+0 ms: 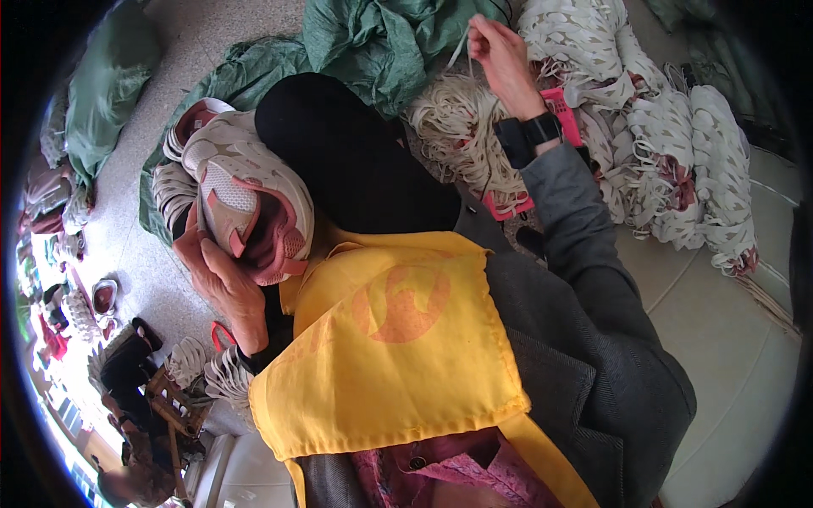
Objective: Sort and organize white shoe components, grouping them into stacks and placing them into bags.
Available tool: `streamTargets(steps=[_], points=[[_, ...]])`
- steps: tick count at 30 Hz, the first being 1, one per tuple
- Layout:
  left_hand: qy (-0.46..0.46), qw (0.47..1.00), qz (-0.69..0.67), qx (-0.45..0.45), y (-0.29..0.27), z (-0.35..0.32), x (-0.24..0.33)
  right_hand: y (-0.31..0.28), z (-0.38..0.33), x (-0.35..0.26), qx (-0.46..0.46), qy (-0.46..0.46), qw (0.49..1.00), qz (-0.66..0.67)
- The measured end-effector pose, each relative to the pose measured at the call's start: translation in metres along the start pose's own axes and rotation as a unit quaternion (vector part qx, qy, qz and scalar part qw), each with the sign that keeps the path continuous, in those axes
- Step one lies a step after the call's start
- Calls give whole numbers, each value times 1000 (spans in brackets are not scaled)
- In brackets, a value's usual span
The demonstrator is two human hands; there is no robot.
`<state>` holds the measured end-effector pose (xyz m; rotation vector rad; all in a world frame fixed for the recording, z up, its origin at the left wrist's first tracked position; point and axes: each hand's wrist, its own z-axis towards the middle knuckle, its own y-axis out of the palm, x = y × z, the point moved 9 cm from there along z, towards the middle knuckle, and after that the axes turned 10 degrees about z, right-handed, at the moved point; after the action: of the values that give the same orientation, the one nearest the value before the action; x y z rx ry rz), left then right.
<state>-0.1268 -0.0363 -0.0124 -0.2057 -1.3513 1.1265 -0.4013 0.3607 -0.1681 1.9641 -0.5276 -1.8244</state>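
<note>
My left hand [218, 279] is closed round the side of a beige and white sneaker [271, 182] with a salmon-pink lining, resting against my black-trousered knee. More shoes [178, 190] lie just behind it. Raised at the upper right, my right hand [498, 59] pinches a pale shoelace [460, 49] between its fingertips. Below that hand spreads a tangled heap of white shoelaces [457, 123] in a pink basket [561, 114], of which only parts of the rim show. A yellow apron [398, 347] covers my lap.
Stacked bundles of white shoe pieces [660, 152] lie on a pale padded seat [711, 305] to the right. Green woven sacking [364, 51] spreads ahead, and a filled green sack [110, 85] stands at far left. Another person [135, 449] sits at lower left near loose shoes [105, 296].
</note>
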Motion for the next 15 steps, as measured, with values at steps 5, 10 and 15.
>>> streamTargets(steps=[5, 10, 15], points=[[-2, 1000, 26, -17, -9, -2, 2, 128, -28, -16, -135, 72, 988, 18], [16, 999, 25, -20, -3, -2, 12, 186, -24, -74, -192, -46, 980, -15], [0, 999, 35, -17, -8, -2, 13, 235, -28, -120, -223, -117, 968, 14]])
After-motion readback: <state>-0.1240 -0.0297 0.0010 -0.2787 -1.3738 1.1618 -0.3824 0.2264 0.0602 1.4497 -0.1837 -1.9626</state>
